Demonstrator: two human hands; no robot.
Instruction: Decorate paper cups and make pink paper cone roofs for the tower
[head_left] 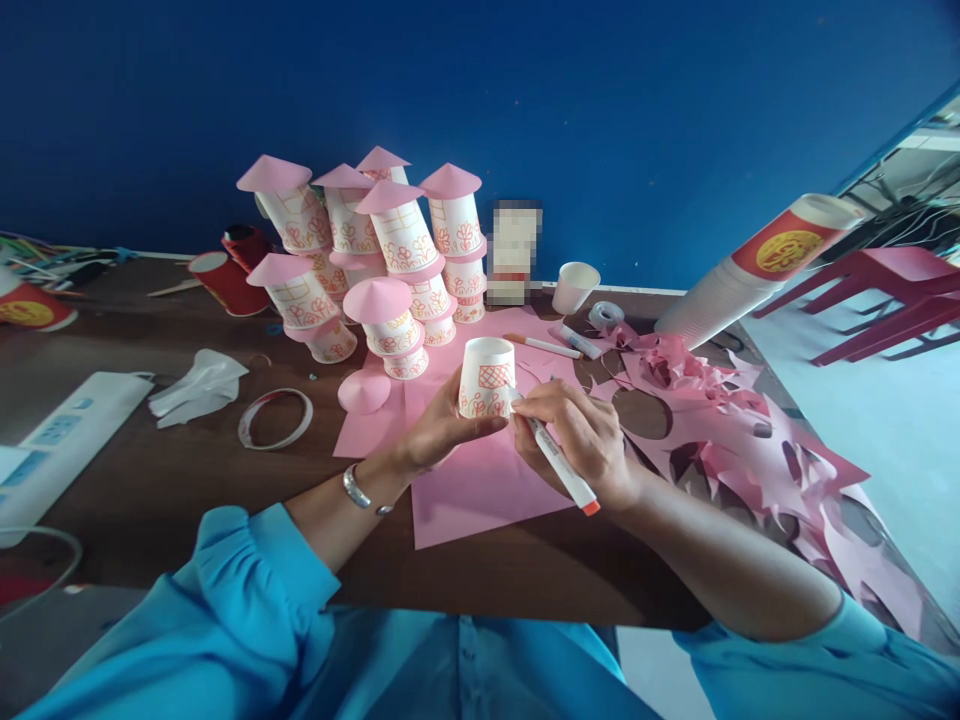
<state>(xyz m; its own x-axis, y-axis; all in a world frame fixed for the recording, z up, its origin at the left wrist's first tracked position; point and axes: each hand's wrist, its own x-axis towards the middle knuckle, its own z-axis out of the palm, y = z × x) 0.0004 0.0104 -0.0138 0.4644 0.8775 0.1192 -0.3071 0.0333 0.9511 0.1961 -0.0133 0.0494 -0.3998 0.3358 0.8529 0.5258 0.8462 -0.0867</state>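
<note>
My left hand (442, 425) is wrapped round the lower side of an upturned white paper cup (487, 362). Orange-red line drawings mark the cup: a hatched window and flowers along its rim. In my right hand (581, 440) is a white marker (562, 468) with an orange-red end, its tip against the cup's lower right side. Fingers hide the exact tip. Beneath both hands lies pink paper (480, 500). Behind stand several paper-cup towers (409, 240) with pink cone roofs and similar drawings. A loose pink cone (364, 392) rests left of the held cup.
Cut pink scraps (750, 430) cover the table's right side, below a tall leaning cup stack (750, 265). A second marker (544, 346), a glue tube (577, 341) and a single cup (575, 288) lie behind. Leftward are a tape roll (275, 419) and a power strip (71, 440).
</note>
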